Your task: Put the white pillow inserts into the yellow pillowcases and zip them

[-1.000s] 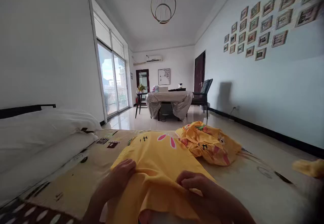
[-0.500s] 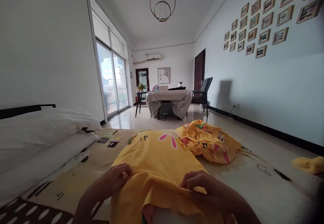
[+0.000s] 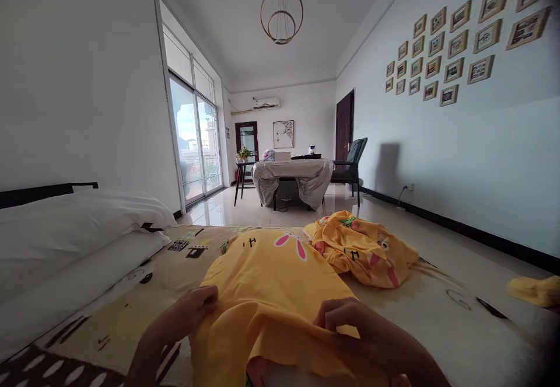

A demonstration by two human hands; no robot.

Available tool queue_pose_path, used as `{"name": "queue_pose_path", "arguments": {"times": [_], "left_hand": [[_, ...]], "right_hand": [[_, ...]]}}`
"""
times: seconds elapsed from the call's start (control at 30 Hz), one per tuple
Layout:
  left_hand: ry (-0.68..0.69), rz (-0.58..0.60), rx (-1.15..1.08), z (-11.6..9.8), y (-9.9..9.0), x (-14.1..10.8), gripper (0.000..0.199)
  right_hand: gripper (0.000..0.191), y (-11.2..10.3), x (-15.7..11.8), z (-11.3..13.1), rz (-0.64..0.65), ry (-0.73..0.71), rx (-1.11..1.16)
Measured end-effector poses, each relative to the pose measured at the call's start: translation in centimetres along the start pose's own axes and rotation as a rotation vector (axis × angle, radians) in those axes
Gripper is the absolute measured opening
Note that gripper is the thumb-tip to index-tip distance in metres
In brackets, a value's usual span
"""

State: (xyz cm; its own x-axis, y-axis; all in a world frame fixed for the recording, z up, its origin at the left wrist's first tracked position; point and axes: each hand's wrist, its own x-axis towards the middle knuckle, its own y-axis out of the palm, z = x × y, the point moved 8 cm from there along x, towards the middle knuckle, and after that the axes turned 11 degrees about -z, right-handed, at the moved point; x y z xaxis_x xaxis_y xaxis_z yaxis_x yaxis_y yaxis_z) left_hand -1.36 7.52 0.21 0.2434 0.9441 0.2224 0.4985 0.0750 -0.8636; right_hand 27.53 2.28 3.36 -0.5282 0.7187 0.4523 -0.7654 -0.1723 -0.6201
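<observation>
A yellow pillowcase [image 3: 271,293] with pink rabbit ears printed on it lies flat on the bed [image 3: 437,323] in front of me. My left hand [image 3: 192,311] pinches its left edge. My right hand [image 3: 354,328] grips a fold of the same cloth on the right, fingers closed. A white inner pillow shows under the cloth's near edge at the bottom of the view. A second, crumpled yellow pillowcase [image 3: 363,250] lies just beyond, to the right.
White pillows [image 3: 79,229] are stacked on the left by the dark headboard. Another yellow cloth [image 3: 534,290] lies at the bed's right edge. Beyond the bed are a tiled floor, a covered table [image 3: 293,177], a dark chair [image 3: 350,165] and glass doors.
My left hand has slid back from the top of the cloth to its left edge. My right hand has barely moved, still gripping the fold.
</observation>
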Motion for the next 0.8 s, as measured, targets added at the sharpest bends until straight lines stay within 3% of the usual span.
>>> {"name": "queue_pose_path", "arguments": {"times": [0.17,0.33,0.53,0.8], "left_hand": [[0.029,-0.085,-0.061,0.4,-1.7,-0.4,0.027],[0.093,-0.078,-0.147,0.3,-1.6,-0.2,0.028],[0.113,-0.086,-0.137,-0.1,-1.5,-0.1,0.031],[0.154,-0.271,-0.191,-1.2,-3.8,-0.4,0.033]], "right_hand": [[0.024,-1.5,-0.4,-0.2,-0.049,-0.033,0.007],[0.016,-2.2,-1.0,-1.9,-0.141,-0.030,0.052],[0.018,-2.2,-1.2,-2.8,-0.158,0.013,0.008],[0.026,-2.7,-0.7,-2.6,-0.260,0.033,0.066]]}}
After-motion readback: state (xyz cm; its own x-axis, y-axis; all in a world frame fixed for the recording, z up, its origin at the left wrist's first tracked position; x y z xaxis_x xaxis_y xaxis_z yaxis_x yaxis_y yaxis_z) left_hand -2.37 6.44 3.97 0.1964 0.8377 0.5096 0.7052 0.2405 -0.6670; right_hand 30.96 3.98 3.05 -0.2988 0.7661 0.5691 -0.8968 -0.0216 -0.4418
